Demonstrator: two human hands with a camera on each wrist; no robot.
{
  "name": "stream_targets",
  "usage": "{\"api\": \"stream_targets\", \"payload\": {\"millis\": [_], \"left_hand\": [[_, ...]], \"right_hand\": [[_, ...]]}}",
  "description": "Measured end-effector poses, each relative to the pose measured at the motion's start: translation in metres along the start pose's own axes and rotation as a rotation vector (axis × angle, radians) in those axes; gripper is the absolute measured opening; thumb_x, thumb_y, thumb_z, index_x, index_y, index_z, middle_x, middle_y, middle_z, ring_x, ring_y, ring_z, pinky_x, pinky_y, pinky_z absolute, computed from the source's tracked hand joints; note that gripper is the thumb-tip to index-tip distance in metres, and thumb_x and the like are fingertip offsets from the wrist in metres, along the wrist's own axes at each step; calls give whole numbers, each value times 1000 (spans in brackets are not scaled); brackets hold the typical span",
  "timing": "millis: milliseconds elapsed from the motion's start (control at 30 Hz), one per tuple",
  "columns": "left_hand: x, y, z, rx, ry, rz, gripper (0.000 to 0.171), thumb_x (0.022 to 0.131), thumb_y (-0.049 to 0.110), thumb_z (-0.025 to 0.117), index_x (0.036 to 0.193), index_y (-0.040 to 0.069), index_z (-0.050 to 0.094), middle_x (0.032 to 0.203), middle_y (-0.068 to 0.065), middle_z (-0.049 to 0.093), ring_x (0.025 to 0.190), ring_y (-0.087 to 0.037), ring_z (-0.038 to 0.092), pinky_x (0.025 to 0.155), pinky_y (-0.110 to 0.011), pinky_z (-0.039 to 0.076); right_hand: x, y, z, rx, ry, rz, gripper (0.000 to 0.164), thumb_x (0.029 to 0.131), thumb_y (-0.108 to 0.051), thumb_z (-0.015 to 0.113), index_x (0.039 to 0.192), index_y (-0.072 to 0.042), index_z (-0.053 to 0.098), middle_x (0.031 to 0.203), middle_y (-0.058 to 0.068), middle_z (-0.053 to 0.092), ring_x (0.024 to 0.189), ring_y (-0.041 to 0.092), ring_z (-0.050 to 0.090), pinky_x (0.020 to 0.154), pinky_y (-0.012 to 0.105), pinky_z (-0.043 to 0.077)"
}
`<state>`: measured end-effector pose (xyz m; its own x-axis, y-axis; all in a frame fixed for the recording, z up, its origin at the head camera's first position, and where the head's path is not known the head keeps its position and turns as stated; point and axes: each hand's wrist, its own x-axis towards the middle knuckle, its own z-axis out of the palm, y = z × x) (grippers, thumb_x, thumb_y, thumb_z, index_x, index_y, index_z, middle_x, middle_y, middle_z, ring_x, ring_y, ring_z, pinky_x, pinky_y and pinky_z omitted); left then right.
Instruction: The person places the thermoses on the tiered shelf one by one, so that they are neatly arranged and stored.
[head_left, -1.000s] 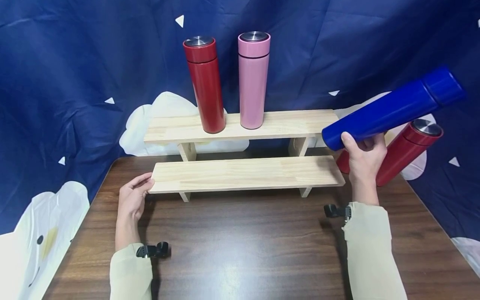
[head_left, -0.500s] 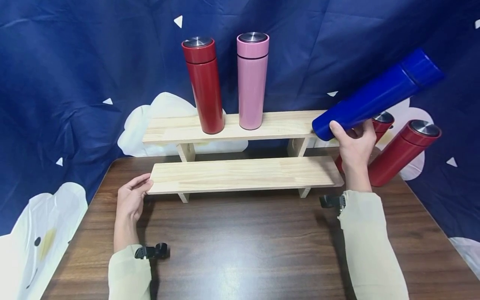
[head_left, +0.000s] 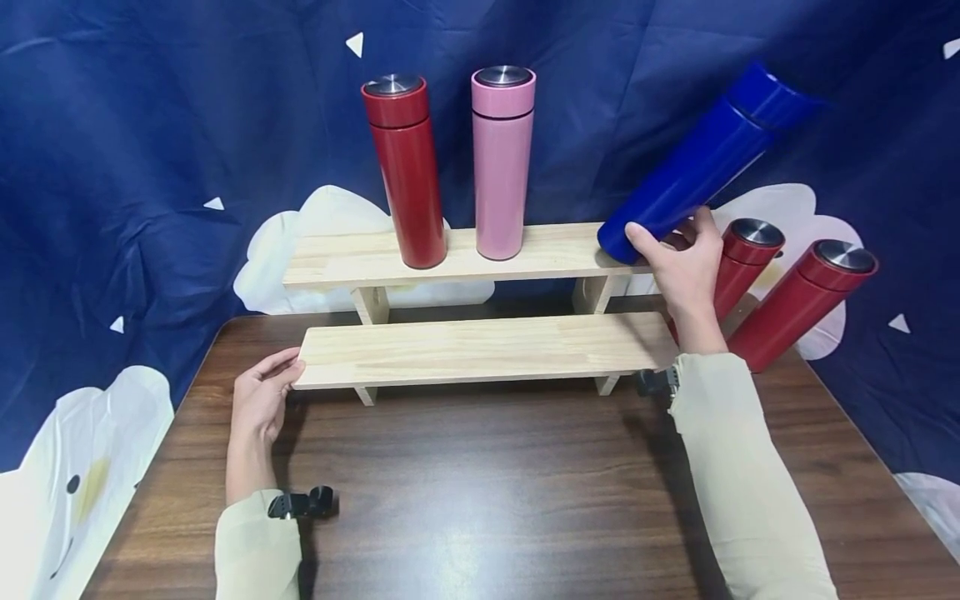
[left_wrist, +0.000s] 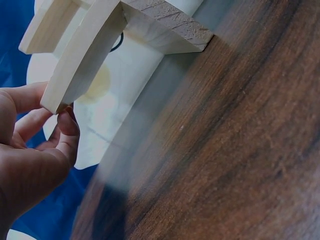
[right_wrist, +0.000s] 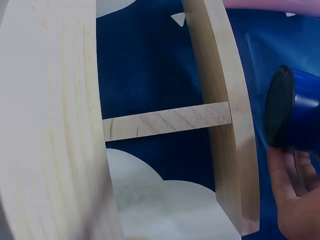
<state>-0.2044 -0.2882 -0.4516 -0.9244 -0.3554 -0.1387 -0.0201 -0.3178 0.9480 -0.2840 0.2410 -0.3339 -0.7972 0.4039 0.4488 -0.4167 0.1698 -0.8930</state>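
My right hand (head_left: 684, 271) grips a blue thermos bottle (head_left: 690, 167) near its base. The bottle leans with its cap up to the right, and its base overlaps the right part of the upper shelf in the head view. In the right wrist view the dark underside of the blue bottle (right_wrist: 280, 107) faces the upper board's edge. My left hand (head_left: 261, 396) pinches the left end of the lower board of the two-tier wooden rack (head_left: 480, 350), thumb and fingers on opposite faces in the left wrist view. A red bottle (head_left: 408, 179) and a pink bottle (head_left: 504, 167) stand upright on the upper shelf (head_left: 337, 258).
Two more red bottles stand on the table right of the rack: one (head_left: 806, 304) in front, the other (head_left: 738, 267) partly behind my right hand. The brown wooden table (head_left: 465, 483) stretches before the rack. A blue curtain (head_left: 150, 125) with white shapes hangs behind.
My right hand has carried the blue bottle left and over the upper shelf, tilting it more upright. The red bottle behind it has come into view. My left hand keeps its place.
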Motion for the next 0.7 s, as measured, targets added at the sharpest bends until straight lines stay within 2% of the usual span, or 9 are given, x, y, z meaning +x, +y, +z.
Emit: {"api": "stream_targets", "payload": {"millis": [467, 700], "left_hand": [[0, 0, -5, 18, 17, -14, 20, 89, -12, 70, 100, 2, 77, 90, -2, 67, 84, -11, 61, 71, -18, 51], [-1, -1, -2, 18, 7, -5, 20, 89, -12, 69, 104, 0, 76, 90, -2, 68, 83, -12, 62, 72, -18, 51]], "right_hand": [[7, 4, 18, -155, -56, -23, 62, 76, -30, 89, 129, -13, 61, 117, 5, 66, 100, 15, 65, 90, 25, 52], [12, 4, 27, -176, -68, -13, 60, 74, -29, 89, 126, -14, 62, 112, 2, 66, 98, 16, 62, 88, 26, 51]]}}
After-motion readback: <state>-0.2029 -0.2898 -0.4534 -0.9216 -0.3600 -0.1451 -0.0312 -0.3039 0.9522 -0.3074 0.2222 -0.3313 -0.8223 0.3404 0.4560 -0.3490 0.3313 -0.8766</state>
